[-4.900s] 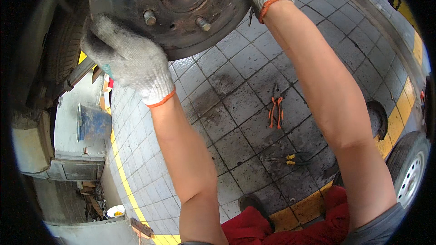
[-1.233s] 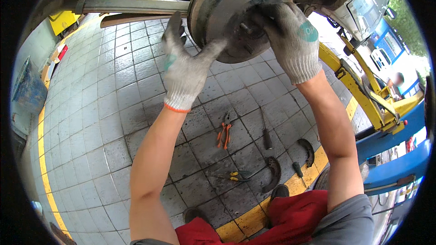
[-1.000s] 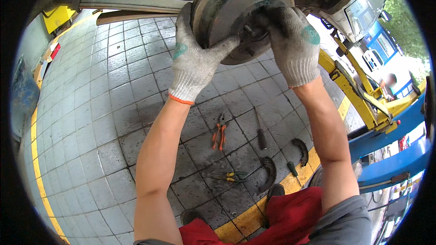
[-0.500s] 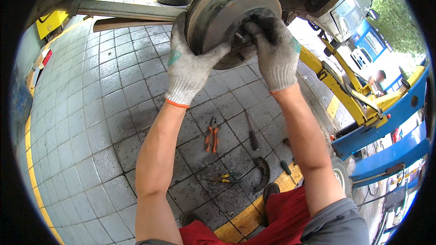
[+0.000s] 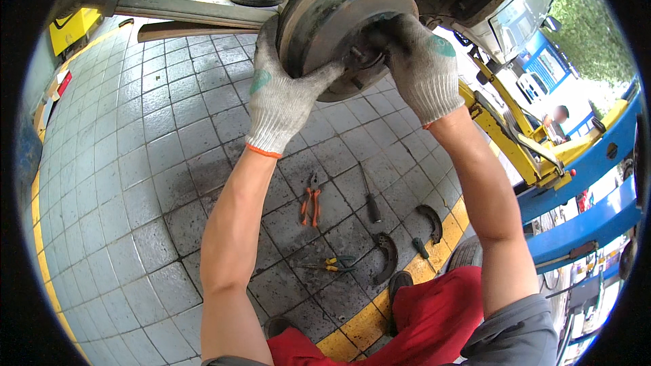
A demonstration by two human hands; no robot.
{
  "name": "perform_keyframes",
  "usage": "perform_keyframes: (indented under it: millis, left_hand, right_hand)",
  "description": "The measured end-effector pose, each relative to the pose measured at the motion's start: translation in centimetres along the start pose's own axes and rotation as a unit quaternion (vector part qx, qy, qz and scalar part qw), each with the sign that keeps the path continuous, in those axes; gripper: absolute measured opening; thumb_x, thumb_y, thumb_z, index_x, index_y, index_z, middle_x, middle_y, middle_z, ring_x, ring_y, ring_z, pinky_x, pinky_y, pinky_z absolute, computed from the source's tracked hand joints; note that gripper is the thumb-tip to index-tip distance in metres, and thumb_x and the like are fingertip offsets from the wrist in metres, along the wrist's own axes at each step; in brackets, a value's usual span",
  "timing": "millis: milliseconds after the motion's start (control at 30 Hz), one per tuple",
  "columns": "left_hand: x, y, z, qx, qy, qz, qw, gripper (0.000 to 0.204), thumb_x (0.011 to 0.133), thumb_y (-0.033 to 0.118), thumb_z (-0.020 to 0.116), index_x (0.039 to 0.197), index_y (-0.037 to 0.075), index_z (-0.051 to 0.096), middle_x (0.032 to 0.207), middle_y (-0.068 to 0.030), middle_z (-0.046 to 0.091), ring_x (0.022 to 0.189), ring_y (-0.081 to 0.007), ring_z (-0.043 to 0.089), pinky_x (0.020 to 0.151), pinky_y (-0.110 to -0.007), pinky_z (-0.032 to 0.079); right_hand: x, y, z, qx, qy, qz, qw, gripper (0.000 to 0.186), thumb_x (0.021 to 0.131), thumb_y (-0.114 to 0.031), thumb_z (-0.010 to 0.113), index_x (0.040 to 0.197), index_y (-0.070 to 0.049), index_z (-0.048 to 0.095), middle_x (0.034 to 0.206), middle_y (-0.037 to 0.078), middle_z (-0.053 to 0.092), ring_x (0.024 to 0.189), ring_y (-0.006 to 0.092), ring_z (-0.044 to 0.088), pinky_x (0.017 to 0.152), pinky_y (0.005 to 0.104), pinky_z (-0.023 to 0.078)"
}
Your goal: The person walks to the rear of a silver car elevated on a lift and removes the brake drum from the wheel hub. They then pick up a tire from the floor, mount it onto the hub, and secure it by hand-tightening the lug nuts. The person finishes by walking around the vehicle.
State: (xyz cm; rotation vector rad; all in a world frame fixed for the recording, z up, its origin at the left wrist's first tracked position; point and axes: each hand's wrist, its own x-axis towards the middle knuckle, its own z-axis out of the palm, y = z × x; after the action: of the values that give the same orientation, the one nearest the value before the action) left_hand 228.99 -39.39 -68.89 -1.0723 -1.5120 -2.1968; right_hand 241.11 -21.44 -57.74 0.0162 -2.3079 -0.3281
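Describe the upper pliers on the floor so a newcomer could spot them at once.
Start at the rusty drum and drop to the grey tiled floor. There the upper pliers lie left of a dark-handled screwdriver and, in the picture, above the yellow-and-black pliers. Their orange handles set them apart from both.

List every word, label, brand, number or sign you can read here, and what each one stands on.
No text is clear enough to quote.
Left glove: a green mark, too blurred to read.
Right glove: another green mark, also too blurred.
Blue-and-white panel in the background: any lettering is too small to read.
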Motion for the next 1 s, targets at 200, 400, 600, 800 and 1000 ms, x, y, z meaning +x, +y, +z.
perform_keyframes:
  millis: [200, 400, 600, 800, 1000]
  left_hand:
    - [0.0, 0.6, 0.0, -0.031, 0.011, -0.013, 0.999, 0.096, 0.079, 0.014, 0.099, 0.156, 0.0, 0.043, 0.144, -0.0196, 0.063, 0.131, -0.0318, 0.065, 0.116, -0.044, 0.055]
    - [0.2, -0.2, -0.1, -0.023, 0.012, 0.004, 1.0, 0.096, 0.078, 0.014, 0.1, 0.155, -0.001, 0.045, 0.143, -0.0199, 0.064, 0.132, -0.0321, 0.065, 0.116, -0.043, 0.054]
    - [0.3, -0.5, -0.6, -0.026, 0.006, 0.007, 1.0, 0.096, 0.078, 0.013, 0.1, 0.155, -0.001, 0.045, 0.144, -0.019, 0.064, 0.132, -0.0314, 0.065, 0.116, -0.043, 0.055]
    - [0.1, 0.1, -0.3, -0.113, -0.01, -0.001, 0.994, 0.094, 0.081, 0.007, 0.097, 0.158, 0.003, 0.042, 0.147, -0.0168, 0.061, 0.135, -0.029, 0.063, 0.116, -0.043, 0.055]
    - [-0.2, 0.3, 0.3, -0.039, 0.013, -0.001, 0.999, 0.091, 0.08, 0.002, 0.095, 0.155, 0.002, 0.044, 0.147, -0.0189, 0.062, 0.136, -0.0312, 0.063, 0.118, -0.045, 0.055]
  right_hand:
    - [-0.6, -3.4, 1.9, 0.142, 0.086, 0.155, 0.974, 0.028, 0.104, -0.027, 0.073, 0.116, -0.002, 0.078, 0.1, 0.018, 0.082, 0.086, 0.0318, 0.08, 0.078, 0.0417, 0.064]
    - [-0.8, -4.9, 3.5, 0.225, 0.132, 0.274, 0.926, 0.035, 0.102, -0.032, 0.077, 0.116, 0.001, 0.079, 0.098, 0.015, 0.083, 0.08, 0.0244, 0.08, 0.074, 0.039, 0.063]
    - [-1.1, -1.9, 0.5, 0.082, 0.014, 0.187, 0.979, 0.066, 0.093, -0.039, 0.089, 0.136, 0.003, 0.062, 0.113, 0.021, 0.081, 0.094, 0.0288, 0.081, 0.084, 0.0384, 0.066]
    - [2.2, 0.7, -1.3, 0.01, 0.064, 0.059, 0.996, 0.099, 0.082, -0.036, 0.099, 0.159, -0.001, 0.047, 0.153, 0.028, 0.06, 0.135, 0.0356, 0.067, 0.11, 0.046, 0.059]
    - [2.9, 1.3, -0.7, 0.057, 0.032, 0.041, 0.997, 0.106, 0.083, -0.039, 0.098, 0.163, 0.001, 0.041, 0.152, 0.028, 0.06, 0.138, 0.0347, 0.063, 0.113, 0.0444, 0.056]
